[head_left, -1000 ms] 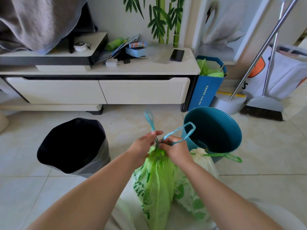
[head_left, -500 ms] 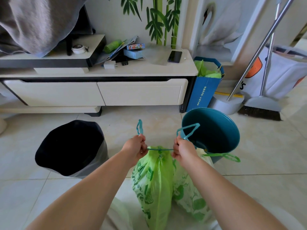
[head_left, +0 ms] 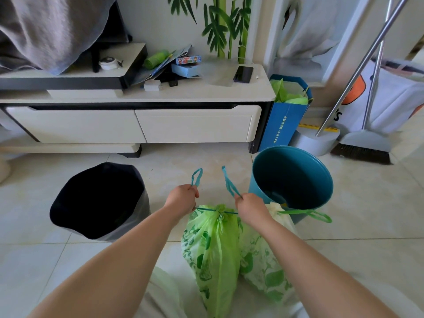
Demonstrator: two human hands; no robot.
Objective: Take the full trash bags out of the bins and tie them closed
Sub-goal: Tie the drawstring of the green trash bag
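A full green trash bag (head_left: 215,251) stands on the floor in front of me, its neck gathered by a teal drawstring (head_left: 216,211). My left hand (head_left: 182,199) grips the left end of the string and my right hand (head_left: 251,208) grips the right end. The string runs taut between my fists, and its loose loops stick up above them. A second pale green bag (head_left: 263,260) leans behind the first, its green tie (head_left: 307,214) lying to the right. The teal bin (head_left: 291,177) stands behind my right hand, without a bag in it.
A grey bin lined with a black bag (head_left: 98,200) stands on the left. Behind are a white TV cabinet (head_left: 137,125), a blue paper bag (head_left: 284,120) stuffed with green plastic, and a broom with dustpan (head_left: 362,143) at the back right. The floor is pale tile.
My hands, close together over the bag's neck a second ago, have drawn apart sideways. The drawstring now stretches tight between them and the bag's neck is cinched.
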